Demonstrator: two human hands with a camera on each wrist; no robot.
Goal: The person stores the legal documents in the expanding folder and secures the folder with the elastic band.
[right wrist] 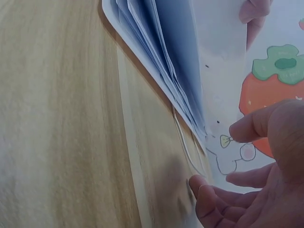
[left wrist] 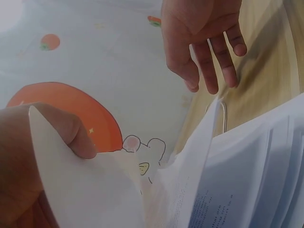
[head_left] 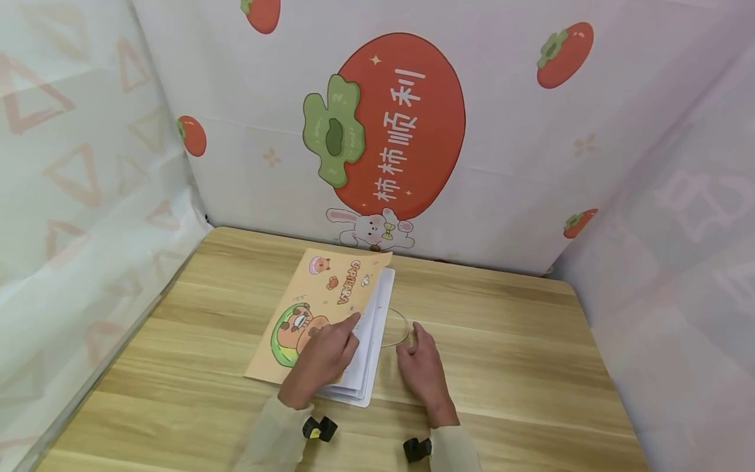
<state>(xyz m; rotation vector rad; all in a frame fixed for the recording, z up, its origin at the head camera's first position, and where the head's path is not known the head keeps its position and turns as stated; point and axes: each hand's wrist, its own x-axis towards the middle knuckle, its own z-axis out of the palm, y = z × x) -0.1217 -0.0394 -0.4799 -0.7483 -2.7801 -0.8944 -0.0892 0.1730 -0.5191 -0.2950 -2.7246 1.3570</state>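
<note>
A folder (head_left: pixel 321 288) with an orange cartoon capybara cover lies on the wooden table, sheets of printed paper (left wrist: pixel 213 190) inside it. My left hand (head_left: pixel 326 354) pinches the cover's right edge, the thumb on its pale inner side in the left wrist view, and holds it lifted off the sheets. A thin elastic loop (head_left: pixel 407 326) sticks out from the folder's right side onto the table. My right hand (head_left: pixel 423 367) hovers beside the loop with fingers loosely bent and nothing held. In the right wrist view its fingertips are right at the loop's end.
The light wooden table (head_left: pixel 519 367) reaches out on both sides of the folder. Behind it hangs a white backdrop (head_left: pixel 501 157) printed with persimmons and a rabbit. Pale patterned sheets close off the left and right sides. Each wrist carries a small black camera.
</note>
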